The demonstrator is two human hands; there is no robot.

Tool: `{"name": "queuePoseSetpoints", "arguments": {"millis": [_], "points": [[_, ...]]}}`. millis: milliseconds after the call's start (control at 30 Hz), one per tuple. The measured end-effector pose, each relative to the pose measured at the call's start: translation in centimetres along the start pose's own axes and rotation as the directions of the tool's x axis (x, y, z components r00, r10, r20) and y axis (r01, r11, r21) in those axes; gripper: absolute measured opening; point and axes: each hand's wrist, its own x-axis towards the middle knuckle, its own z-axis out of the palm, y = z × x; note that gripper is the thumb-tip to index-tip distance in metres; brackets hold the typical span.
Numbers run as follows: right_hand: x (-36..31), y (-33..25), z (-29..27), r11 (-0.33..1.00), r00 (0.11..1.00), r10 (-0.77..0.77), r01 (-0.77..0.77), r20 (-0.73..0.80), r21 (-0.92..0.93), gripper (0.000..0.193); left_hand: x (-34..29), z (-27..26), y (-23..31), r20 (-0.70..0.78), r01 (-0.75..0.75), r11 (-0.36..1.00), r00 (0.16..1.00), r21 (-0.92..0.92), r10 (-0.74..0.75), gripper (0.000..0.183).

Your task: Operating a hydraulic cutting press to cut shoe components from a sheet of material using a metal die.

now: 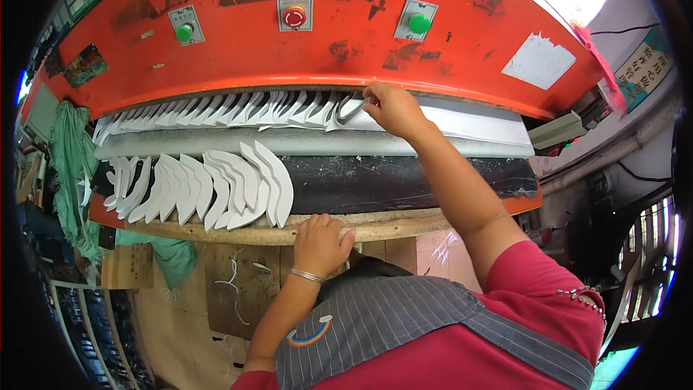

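My right hand (393,110) is closed on a curved metal cutting die (348,117), its thumb and fingers pinching the die's right side. The die stands on a white sheet (462,121) under the red machine's front. Left of it, the sheet is cut into a long row of curved white strips (216,110). My left hand (320,244) lies on the wooden front rail (390,226), fingers forward over it and holding nothing. Left of that hand, several loose wavy white pieces (238,182) overlap in a fanned row on the black ledge (404,182).
The machine's red front panel (238,50) spans the far side, with green buttons (419,24) and a red stop button (294,17). A pale bar (317,143) runs between sheet and ledge. Green sacking (72,173) hangs at left; a cardboard box (128,266) stands below.
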Motion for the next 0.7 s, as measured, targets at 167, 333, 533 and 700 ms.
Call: {"name": "queuePoseSetpoints", "arguments": {"millis": [167,333,533,700], "points": [[1.2,3.3,2.7,0.911,0.961,-0.213,0.261,0.177,-0.32,0.04,-0.7,0.7,-1.7,0.157,-0.026,1.0,0.987,-0.018,0.028,0.029],[4.7,6.9,5.6,0.748,0.86,-0.5,0.489,0.104,-0.45,0.043,1.8,-0.5,-3.8,0.516,-0.036,0.991,0.851,-0.131,0.099,0.032],[5.3,1.3,-0.9,0.751,0.612,-0.399,0.646,0.682,-0.14,0.046,7.1,-3.7,-3.6,-0.063,-0.172,0.93,0.985,-0.326,0.16,0.075],[0.0,-0.8,-3.0,0.661,0.454,-0.749,0.476,0.482,0.579,0.054,10.0,-4.3,-2.7,-0.235,-0.315,0.781,0.947,-0.538,0.22,0.096]]}}
